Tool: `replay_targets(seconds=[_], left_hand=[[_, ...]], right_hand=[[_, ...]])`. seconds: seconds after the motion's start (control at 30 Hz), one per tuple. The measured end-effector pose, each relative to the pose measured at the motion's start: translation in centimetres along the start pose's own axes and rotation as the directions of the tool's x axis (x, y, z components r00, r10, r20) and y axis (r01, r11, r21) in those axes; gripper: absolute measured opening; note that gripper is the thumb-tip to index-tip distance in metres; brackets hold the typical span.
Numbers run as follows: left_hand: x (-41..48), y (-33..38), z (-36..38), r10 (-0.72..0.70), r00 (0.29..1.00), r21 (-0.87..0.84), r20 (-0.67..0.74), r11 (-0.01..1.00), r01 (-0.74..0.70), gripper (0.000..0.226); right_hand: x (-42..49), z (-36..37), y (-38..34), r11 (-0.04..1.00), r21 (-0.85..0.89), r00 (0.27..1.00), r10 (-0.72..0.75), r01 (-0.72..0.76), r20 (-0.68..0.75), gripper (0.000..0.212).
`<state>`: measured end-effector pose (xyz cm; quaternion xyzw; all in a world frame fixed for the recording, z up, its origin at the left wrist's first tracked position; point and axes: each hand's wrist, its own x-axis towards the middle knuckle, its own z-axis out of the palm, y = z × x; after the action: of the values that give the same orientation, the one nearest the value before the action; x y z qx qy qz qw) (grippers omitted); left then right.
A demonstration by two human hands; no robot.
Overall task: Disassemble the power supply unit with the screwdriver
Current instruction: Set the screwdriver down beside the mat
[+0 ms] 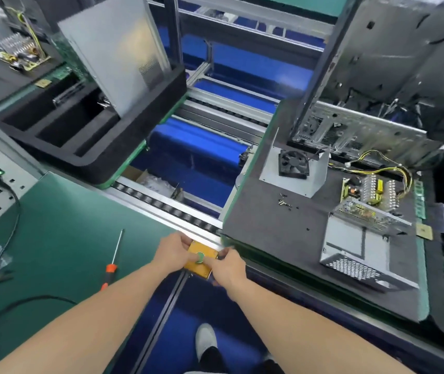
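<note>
The power supply lies apart on the dark tray [269, 220] at the right: a cover with a black fan [294, 164], a yellow circuit board [371, 191] with wires, and a perforated metal case [361, 249]. Loose screws [285, 203] lie between them. The orange-handled screwdriver [112, 261] rests on the green mat, left of my hands. My left hand [173, 252] and right hand [227, 265] both grip a yellow box with a green button [200, 261] mounted on the conveyor rail.
A black foam tray [102, 160] holding a grey panel [115, 49] sits on the conveyor at upper left. An open computer chassis [377, 90] stands behind the right tray. A black cable [13, 211] crosses the green mat [67, 225]. My shoe [206, 338] shows below.
</note>
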<state>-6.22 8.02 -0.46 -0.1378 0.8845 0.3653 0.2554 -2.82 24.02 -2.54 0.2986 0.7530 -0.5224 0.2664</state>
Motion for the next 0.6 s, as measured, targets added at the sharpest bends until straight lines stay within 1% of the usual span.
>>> replay_targets(seconds=[0.07, 0.17, 0.33, 0.47, 0.6], left_hand=[[0.0, 0.1, 0.0, -0.013, 1.000, -0.008, -0.011, 1.000, 0.013, 0.038], [0.3, 0.2, 0.2, -0.034, 0.999, -0.020, -0.036, 0.999, 0.033, 0.034], [0.6, 0.1, 0.4, -0.082, 0.995, -0.051, -0.052, 0.996, 0.080, 0.033], [0.5, 0.0, 0.6, -0.085, 0.995, -0.052, -0.054, 0.995, 0.082, 0.036], [0.5, -0.1, 0.8, -0.096, 0.994, -0.048, -0.056, 0.994, 0.093, 0.039]], right_hand=[[-0.1, 0.3, 0.1, 0.998, 0.041, 0.998, 0.055, -0.055, -0.002, 0.049], [-0.2, 0.8, -0.3, 0.994, 0.026, 0.994, 0.108, -0.108, -0.019, 0.059], [-0.1, 1.4, -0.9, 0.994, -0.007, 0.994, 0.109, -0.109, -0.025, 0.052], [-0.1, 1.3, -0.4, 0.993, 0.009, 0.992, 0.119, -0.119, -0.041, 0.058], [-0.3, 1.6, -0.1, 0.993, 0.004, 0.991, 0.119, -0.119, -0.060, 0.056]])
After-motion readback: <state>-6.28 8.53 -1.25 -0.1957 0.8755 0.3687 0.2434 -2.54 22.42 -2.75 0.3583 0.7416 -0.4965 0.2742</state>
